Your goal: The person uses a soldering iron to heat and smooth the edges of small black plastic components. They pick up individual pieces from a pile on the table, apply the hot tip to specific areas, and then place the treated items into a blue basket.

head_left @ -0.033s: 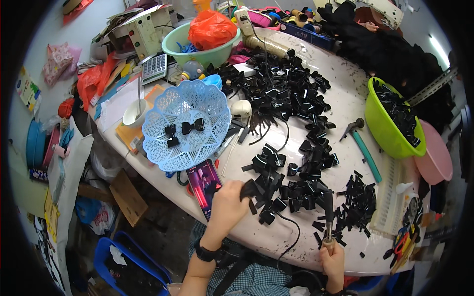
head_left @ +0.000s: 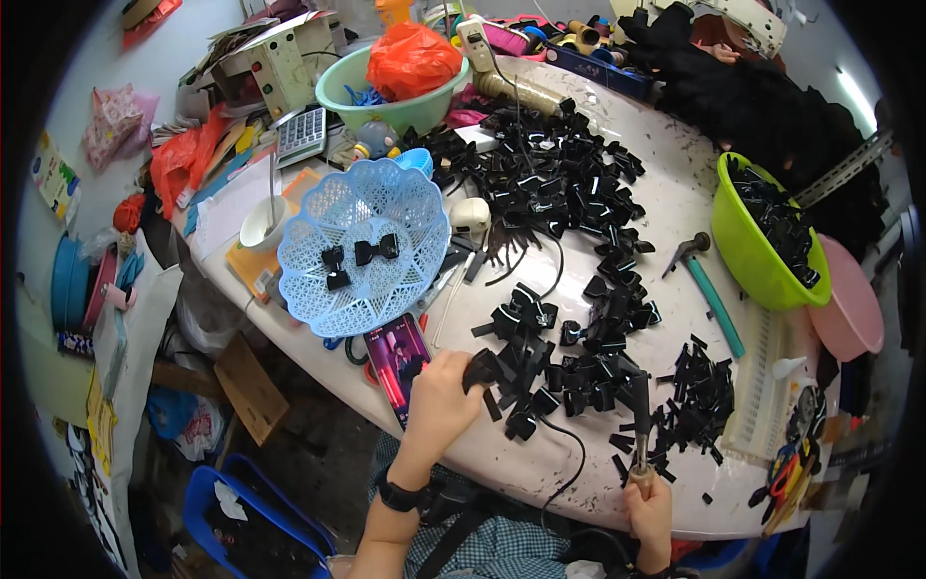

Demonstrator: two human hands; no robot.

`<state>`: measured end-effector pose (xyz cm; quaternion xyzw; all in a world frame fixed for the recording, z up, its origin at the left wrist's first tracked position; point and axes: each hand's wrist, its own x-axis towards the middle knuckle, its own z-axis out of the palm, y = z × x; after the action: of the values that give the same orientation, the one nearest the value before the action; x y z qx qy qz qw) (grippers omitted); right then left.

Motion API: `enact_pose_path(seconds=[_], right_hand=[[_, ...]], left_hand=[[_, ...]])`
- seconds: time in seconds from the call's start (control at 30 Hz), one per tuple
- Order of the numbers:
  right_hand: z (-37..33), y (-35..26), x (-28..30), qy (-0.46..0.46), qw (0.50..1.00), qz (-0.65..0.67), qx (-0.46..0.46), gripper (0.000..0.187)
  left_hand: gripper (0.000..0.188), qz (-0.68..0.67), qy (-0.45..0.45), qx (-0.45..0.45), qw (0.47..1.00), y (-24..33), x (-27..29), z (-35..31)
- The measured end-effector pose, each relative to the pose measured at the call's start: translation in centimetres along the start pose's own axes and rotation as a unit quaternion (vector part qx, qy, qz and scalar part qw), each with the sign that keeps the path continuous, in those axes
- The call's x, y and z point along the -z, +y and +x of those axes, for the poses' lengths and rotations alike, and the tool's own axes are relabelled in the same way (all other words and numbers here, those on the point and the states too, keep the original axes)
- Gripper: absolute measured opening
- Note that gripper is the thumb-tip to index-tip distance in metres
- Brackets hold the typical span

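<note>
My left hand (head_left: 442, 405), wearing a dark wristband, is closed on a black fabric bow (head_left: 482, 370) just above the table's near edge. Beside that hand lies a phone (head_left: 395, 362) with a lit pink screen, partly covered by the fingers. My right hand (head_left: 650, 507) grips the pale handle of a soldering iron (head_left: 642, 420), whose long dark shaft points away from me. Its tip reaches the edge of a heap of black bows (head_left: 588, 381). Short black strips (head_left: 699, 400) are scattered to the right of the shaft. Two finished-looking bows (head_left: 376, 249) lie in a blue lattice basket (head_left: 323, 207).
A large pile of black bows (head_left: 559, 174) covers the table's far middle. On the right are a hammer (head_left: 714, 299), a lime-green basin (head_left: 728, 227) of black pieces, a pink basin (head_left: 854, 309) and scissors (head_left: 786, 473). A black cord (head_left: 582, 454) crosses the near edge.
My left hand has shifted slightly to the left, and the bow in it has turned a little. The right hand and soldering iron stay where they were.
</note>
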<state>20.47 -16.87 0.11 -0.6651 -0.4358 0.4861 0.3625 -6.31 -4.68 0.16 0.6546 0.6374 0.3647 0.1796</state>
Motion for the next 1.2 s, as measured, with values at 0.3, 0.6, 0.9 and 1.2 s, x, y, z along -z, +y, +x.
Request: enact_pose_path(seconds=[0.3,0.6,0.9,1.2], right_hand=[[1.8,-2.7,-2.6,-0.076,0.988,0.117,-0.062,0.017],[1.9,-3.2,-4.8,-0.128,0.976,0.156,-0.082,0.017],[2.1,-2.5,-5.6,-0.112,0.987,0.082,-0.083,0.014],[2.3,-2.0,-6.0,-0.100,0.990,0.068,-0.068,0.008]], left_hand=[[0.023,-0.287,-0.128,-0.070,0.947,3.1,-2.8,-4.4],[0.020,-0.374,-0.162,-0.050,0.912,3.2,-4.2,-7.4],[0.023,-0.364,-0.174,0.066,0.913,2.7,-4.8,-9.2],[0.033,-0.303,-0.198,0.120,0.924,3.3,-4.3,-9.1]])
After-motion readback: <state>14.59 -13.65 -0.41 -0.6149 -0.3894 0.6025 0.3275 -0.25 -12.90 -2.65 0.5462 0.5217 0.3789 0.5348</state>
